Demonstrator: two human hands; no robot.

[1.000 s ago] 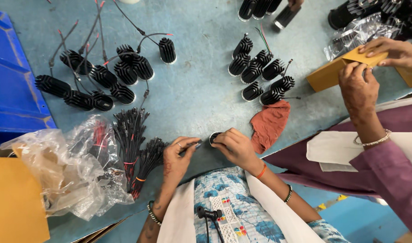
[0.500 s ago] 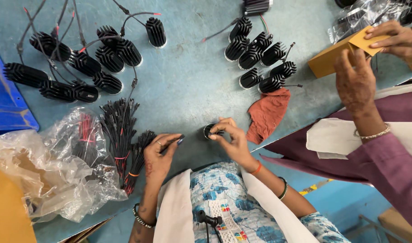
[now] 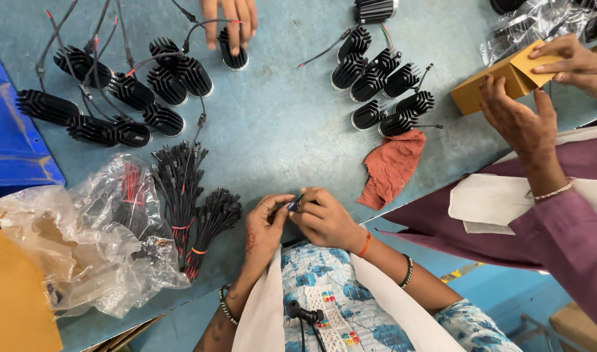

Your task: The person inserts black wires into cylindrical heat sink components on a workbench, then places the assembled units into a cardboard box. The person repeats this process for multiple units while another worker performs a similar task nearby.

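My left hand [image 3: 264, 229] and my right hand [image 3: 324, 220] meet at the near edge of the blue-grey table [image 3: 279, 130]. Between their fingertips they pinch a small black part [image 3: 293, 205]; most of it is hidden by the fingers. Just left of my left hand lie bundles of black wires [image 3: 187, 195] tied with red and orange bands. A rust-coloured cloth [image 3: 391, 168] lies to the right of my right hand.
Black finned housings with leads [image 3: 125, 98] cluster at far left, and more finned housings [image 3: 383, 85] at far right. Another person's hand [image 3: 230, 23] touches one at the top. A person in purple sleeves [image 3: 526, 124] holds a brown box [image 3: 491, 88]. Crumpled plastic bags [image 3: 83, 234] lie left.
My hands have closed together over the small black part. The view has shifted, and another person's hand has appeared at the top edge on a finned housing.
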